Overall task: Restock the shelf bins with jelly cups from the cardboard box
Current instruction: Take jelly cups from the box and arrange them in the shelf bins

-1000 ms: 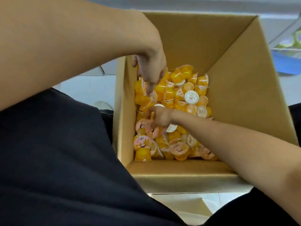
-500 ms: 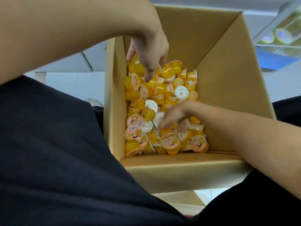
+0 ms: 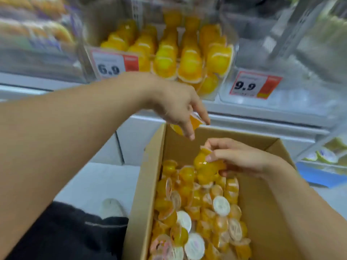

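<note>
Both hands have come up out of the cardboard box (image 3: 262,212) since a moment ago, the left hand (image 3: 174,106) gripping one jelly cup (image 3: 194,122) and the right hand (image 3: 238,158) pinching several more (image 3: 204,166), so loading the half-full shelf bin (image 3: 169,53) above looks next
</note>
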